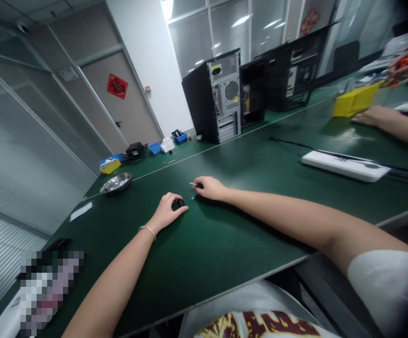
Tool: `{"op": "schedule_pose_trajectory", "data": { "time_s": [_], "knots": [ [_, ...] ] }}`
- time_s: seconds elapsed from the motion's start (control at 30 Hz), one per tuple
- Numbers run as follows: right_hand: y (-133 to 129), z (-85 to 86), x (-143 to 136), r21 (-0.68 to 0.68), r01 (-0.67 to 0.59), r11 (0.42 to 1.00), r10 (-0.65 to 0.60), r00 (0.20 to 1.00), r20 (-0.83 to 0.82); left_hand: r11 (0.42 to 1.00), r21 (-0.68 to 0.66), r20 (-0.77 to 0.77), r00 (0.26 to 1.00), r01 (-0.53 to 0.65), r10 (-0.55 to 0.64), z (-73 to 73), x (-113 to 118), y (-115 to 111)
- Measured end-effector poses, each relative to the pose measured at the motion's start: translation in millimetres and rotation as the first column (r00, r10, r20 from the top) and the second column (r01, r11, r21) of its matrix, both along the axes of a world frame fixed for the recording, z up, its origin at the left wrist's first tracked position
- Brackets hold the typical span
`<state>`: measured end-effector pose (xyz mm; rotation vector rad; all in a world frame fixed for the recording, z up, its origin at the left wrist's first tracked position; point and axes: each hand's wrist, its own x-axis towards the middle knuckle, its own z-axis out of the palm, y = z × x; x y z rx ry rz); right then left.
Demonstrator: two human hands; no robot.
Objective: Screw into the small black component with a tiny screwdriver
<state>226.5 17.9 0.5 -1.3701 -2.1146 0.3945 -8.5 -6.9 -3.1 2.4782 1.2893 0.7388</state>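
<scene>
My left hand [165,212], with a bracelet at the wrist, rests on the green tabletop. Its thumb and fingers close around a small black object [181,203] whose kind I cannot make out. To its right, my right hand [211,188] grips a small screwdriver [199,185] by its dark handle. The thin metal shaft points left, apart from the black object. Between the hands, a tiny green piece [192,197] lies on the table.
A metal bowl [117,183] stands at the left, with small blue trays [155,148] behind. Computer towers [227,96] line the back. A white power strip [344,165] lies right, near another person's hand [371,115] and a yellow bin [357,101].
</scene>
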Motion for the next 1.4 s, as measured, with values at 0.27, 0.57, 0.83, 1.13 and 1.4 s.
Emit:
{"op": "schedule_pose_trajectory", "data": {
  "time_s": [0.27, 0.57, 0.83, 1.13, 1.4],
  "knots": [
    [-1.0, -0.5, 4.3, 0.019, -0.275, 0.961, 0.274, 0.961, 0.019, 0.933, -0.317, 0.481, 0.876, 0.172, 0.002, -8.5, 1.2, 9.3],
    [-0.5, 1.3, 4.0, -0.002, -0.313, 0.950, 0.313, 0.950, 0.019, 0.885, -0.405, 0.600, 0.797, 0.229, 0.068, -5.6, 4.0, 7.1],
    [1.0, 0.6, 8.7, -0.010, -0.441, 0.897, 0.441, 0.897, 0.012, 0.886, -0.408, 0.588, 0.806, 0.222, 0.069, -5.5, 4.9, 7.1],
    [-0.8, 3.9, 8.7, -0.042, -0.442, 0.896, 0.444, 0.895, 0.049, 0.892, -0.409, 0.571, 0.816, 0.190, 0.088, -8.2, 4.4, 7.1],
    [-5.1, 3.2, 9.1, 0.020, -0.470, 0.882, 0.468, 0.882, 0.056, 0.900, -0.392, 0.661, 0.739, 0.190, 0.132, -6.4, 3.7, 6.2]
  ]
}}
